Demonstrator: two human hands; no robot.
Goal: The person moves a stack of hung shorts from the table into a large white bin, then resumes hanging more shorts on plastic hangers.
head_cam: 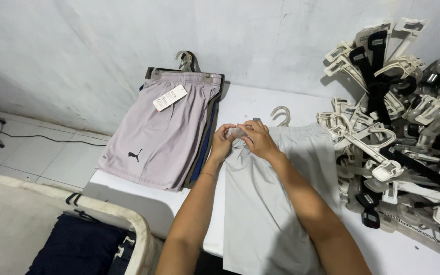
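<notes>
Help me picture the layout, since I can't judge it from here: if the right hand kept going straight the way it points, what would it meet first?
The right hand points up-left along the grey shorts. It would first meet the left hand, fingertips already nearly touching at the waistband. Beyond that, probably the stack of hung shorts, though depth is unclear.

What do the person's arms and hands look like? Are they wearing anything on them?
Both arms are bare, with no sleeves showing and no gloves. The left hand has a thin bracelet around its wrist. The right hand has nothing on it that I can see: no watch, and no rings clear enough to tell.
</notes>
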